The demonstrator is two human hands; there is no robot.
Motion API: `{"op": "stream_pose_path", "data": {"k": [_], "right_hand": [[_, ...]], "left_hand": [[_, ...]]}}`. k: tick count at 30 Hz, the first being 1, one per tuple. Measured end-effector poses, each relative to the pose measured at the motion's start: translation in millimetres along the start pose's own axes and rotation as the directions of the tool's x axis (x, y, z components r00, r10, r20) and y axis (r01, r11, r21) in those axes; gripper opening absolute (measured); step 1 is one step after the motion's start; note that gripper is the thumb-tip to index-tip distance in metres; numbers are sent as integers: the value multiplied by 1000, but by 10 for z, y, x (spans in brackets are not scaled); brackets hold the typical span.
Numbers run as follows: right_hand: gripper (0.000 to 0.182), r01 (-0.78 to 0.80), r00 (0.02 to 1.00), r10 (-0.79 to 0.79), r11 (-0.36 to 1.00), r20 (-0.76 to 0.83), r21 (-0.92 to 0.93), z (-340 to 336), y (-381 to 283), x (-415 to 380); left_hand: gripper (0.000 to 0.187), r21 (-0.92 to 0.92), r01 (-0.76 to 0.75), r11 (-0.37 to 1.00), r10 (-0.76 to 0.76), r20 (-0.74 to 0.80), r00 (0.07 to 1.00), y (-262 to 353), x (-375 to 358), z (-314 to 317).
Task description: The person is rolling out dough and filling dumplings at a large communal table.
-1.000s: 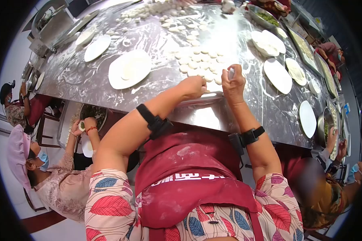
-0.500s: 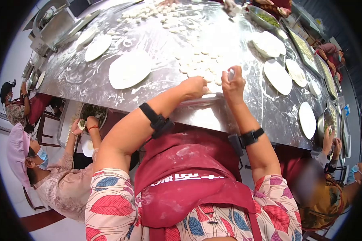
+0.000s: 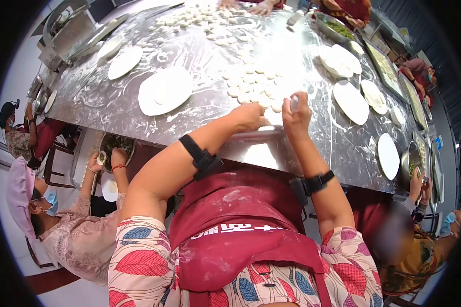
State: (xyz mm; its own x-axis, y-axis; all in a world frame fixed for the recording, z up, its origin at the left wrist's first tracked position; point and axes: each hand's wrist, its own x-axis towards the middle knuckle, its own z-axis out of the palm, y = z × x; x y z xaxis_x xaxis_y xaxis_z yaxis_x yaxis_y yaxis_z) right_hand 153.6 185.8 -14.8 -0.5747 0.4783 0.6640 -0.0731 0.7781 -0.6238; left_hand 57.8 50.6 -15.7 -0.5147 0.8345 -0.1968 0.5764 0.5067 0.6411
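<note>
Blocked beyond left hand [image 3: 250, 118] by dough rounds [image 3: 255, 86]; passable from those to big plate [image 3: 165, 91], right hand [image 3: 297, 118] to oval plate [image 3: 351, 103].

Left hand [image 3: 251, 117]: fingers curled, near the right fingers
Right hand [image 3: 296, 116]: fingers bent in a grip
Left forearm [image 3: 166, 168]: slanted inward behind its fingers
Right forearm [image 3: 308, 155]: steeper, behind its fingers
</note>
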Motion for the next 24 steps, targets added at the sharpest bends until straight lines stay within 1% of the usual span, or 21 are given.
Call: {"op": "stream_pose_path", "data": {"k": [3,4,6,7,9,10,11,13,14,17,18,19,21,22,23,24], "right_hand": [[20,76,997,-76,997,-16,26,-322,-91,-362],[19,12,1000,-13,998,20,63,-402,-105,-485],[19,-133,989,122,981,87,138,-492,-140,-663],[19,-98,994,91,988,61,117,-454,-142,-622],[18,-28,1000,28,997,-4,70,-275,-120,-325],[19,-11,1000,12,999,-15,34,-156,-79,-178],[19,3,1000,-3,1000,-25,-4,-41,-37,-56],[19,12,1000,-12,1000,9,-17,80,10,85],[20,8,1000,-8,1000,7,-13,61,12,59],[20,79,996,-79,997,-35,-7,-213,-55,-236],[20,-16,1000,16,998,-3,53,-329,-91,-430],[20,-114,993,111,987,34,113,-392,-101,-553],[20,-68,997,65,993,28,93,-377,-56,-524],[20,-52,999,50,995,16,84,-360,-71,-509],[19,-92,996,90,990,26,105,-275,-66,-374],[19,-25,1000,25,998,-6,50,-145,-34,-211]], "left_hand": [[25,172,-94,981,91,21,996,50,-108,-35],[24,111,-100,989,108,-71,992,4,-145,2],[22,21,-78,997,79,-49,996,-46,-198,-5],[21,-17,-66,998,65,-30,997,-50,-230,-7],[20,-23,-93,995,91,-73,993,-94,-204,36],[19,-25,-110,994,107,-97,990,-99,-179,43],[19,-2,-88,996,88,-92,992,-82,-135,22],[18,34,-50,998,53,-88,995,-18,-35,-22],[19,53,-67,996,70,-62,996,-14,-30,-21],[19,75,-109,991,110,-8,994,-11,-76,-26],[19,36,-90,995,91,-33,995,-69,-61,4],[19,-42,-63,997,61,-46,997,-100,-88,-2],[19,-182,-8,983,-2,-53,999,-139,-177,-8],[19,-164,-14,986,4,-64,998,-135,-210,-9],[19,-143,-26,989,15,-75,997,-113,-224,-22],[19,-120,-40,992,29,-89,996,-87,-226,-41]]}}
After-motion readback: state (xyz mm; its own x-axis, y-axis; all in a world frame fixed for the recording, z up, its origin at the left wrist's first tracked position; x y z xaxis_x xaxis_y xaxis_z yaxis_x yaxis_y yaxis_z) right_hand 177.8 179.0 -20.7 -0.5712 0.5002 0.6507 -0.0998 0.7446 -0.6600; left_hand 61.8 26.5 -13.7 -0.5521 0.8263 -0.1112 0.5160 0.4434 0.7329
